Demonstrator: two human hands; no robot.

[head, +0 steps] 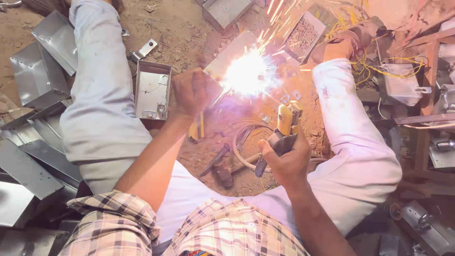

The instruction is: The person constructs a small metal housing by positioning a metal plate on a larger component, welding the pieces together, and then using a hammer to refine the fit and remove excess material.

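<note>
The right hand (284, 161) has its grip closed round a yellow-handled electrode holder (287, 124), its tip lost in the white arc (249, 73) just ahead. The left hand (189, 92) is clenched beside the flare, seemingly on a thin rod, though glare hides it. The metal plate (227, 57) being welded lies under the arc. Bare hands and cloth trousers risk burns from flying sparks. Beyond lie a hammer (219, 166), open steel boxes (152, 90) and yellow wires (379, 66) on the dirt floor (175, 28).
</note>
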